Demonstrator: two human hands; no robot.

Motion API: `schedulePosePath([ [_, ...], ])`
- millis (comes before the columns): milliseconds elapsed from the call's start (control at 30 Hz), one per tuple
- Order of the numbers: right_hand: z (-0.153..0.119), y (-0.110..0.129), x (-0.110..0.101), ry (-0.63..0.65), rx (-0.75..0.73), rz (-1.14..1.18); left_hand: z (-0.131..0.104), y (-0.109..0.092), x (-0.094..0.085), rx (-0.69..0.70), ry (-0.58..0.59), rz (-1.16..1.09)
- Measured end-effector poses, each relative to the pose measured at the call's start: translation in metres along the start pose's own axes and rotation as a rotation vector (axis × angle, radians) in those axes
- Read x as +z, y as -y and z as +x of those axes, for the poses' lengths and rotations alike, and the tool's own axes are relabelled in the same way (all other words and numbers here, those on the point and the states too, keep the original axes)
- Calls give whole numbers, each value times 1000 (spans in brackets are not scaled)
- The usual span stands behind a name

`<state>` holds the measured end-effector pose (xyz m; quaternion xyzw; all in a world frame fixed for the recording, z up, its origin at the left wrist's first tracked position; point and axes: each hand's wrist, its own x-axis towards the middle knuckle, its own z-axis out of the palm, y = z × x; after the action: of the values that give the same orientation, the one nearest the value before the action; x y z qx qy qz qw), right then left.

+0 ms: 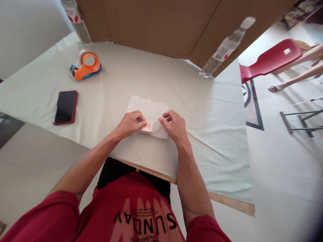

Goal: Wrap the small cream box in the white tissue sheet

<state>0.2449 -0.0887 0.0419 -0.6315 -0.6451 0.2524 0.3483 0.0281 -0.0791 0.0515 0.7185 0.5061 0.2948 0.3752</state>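
A small pale box with red print [147,127] lies on a sheet of white bubble wrap [148,107] near the table's front edge. My left hand [131,123] is closed at the box's left end, its thumb pressing on the printed top. At the right side of the wrap, my right hand [174,127] pinches the sheet's edge between thumb and fingers. Part of the wrap between my hands looks crinkled and clear, beside the box. The undersides of the box and the fingertips below it are hidden.
An orange and blue tape dispenser [88,65] and a red-cased phone [65,107] lie at the left. Water bottles [80,28] [224,48] stand against a tall cardboard panel [156,25]. Right of the table are a red chair [275,58] and a person's legs [297,75].
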Motion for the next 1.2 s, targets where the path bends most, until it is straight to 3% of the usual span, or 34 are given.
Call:
schedulePosePath([
  [133, -10, 18, 0, -132, -305, -49, 1, -1, 1, 0, -2, 22],
  [267, -18, 27, 7, 41, -560, -160, 2, -3, 0, -13, 12, 35],
  [367, -20, 27, 13, 160, -571, -271, 2, -4, -7, -20, 63, 43],
  [500, -20, 28, 14, 210, -536, -333, -5, -2, -27, -3, 106, 89],
  [633, -21, 33, 13, 252, -521, -416, -18, 6, -43, -121, 102, 108],
  [933, -23, 45, 12, 307, -557, -634, -23, 24, -43, -277, -43, 200],
  [1200, -18, 59, 2, 430, -662, -856, -21, 20, -53, -498, 55, 244],
])
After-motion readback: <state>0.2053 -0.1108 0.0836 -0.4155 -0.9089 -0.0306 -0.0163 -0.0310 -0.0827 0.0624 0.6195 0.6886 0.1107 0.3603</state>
